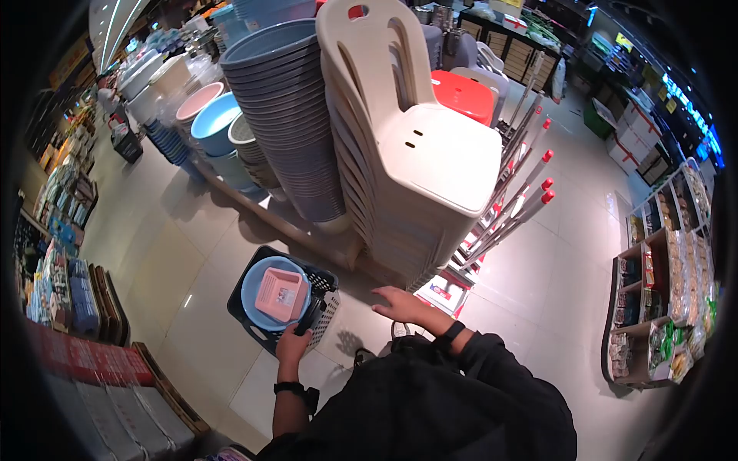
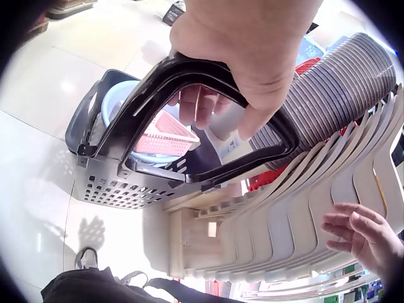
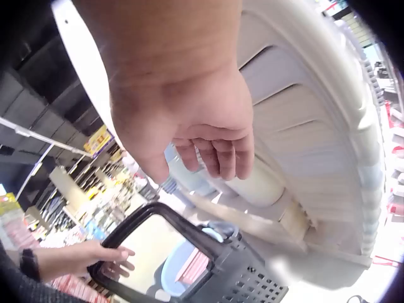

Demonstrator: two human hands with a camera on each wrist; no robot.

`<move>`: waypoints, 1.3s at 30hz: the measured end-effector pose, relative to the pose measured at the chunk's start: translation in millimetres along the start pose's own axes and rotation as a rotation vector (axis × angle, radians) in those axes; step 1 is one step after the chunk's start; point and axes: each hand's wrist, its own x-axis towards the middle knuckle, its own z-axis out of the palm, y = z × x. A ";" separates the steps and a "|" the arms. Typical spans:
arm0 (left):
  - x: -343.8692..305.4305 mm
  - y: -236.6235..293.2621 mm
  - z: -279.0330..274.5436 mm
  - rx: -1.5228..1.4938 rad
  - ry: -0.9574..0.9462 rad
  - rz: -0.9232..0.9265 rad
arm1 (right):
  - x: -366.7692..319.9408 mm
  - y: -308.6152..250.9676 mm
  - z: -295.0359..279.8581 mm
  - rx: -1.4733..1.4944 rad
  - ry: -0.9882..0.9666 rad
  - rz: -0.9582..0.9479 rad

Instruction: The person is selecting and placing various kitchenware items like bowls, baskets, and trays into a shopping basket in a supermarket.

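My left hand (image 1: 291,346) grips the black handle (image 2: 140,104) of a dark perforated shopping basket (image 2: 126,192). In the left wrist view its fingers curl round the bar from above. Inside the basket sits a light blue basin (image 1: 250,292), and a small pink slotted basket (image 1: 278,295) lies in that basin. My right hand (image 1: 400,305) holds nothing and hangs in front of my body, its fingers loosely bent. It is nearest to a tall stack of beige plastic chairs (image 1: 415,223). In the right wrist view the palm side and several fingers show.
Left of the chairs rises a tall stack of grey buckets (image 1: 284,115), with blue and pink tubs (image 1: 217,119) further along a low platform. Red-tipped poles (image 1: 523,207) lean out on the chairs' right. Shelves of packaged goods (image 1: 661,292) stand far right; wrapped boxes (image 1: 108,392) line the lower left.
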 end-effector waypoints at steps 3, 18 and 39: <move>-2.5 4.1 -4.9 -0.022 -0.018 0.058 | -31.0 0.6 -26.6 0.085 0.142 0.159; -39.4 46.8 11.4 0.110 0.349 0.068 | -50.3 59.3 -96.3 0.296 0.487 0.129; -7.2 33.0 12.6 0.125 0.645 0.163 | 35.2 11.3 -37.3 0.131 -0.109 -0.222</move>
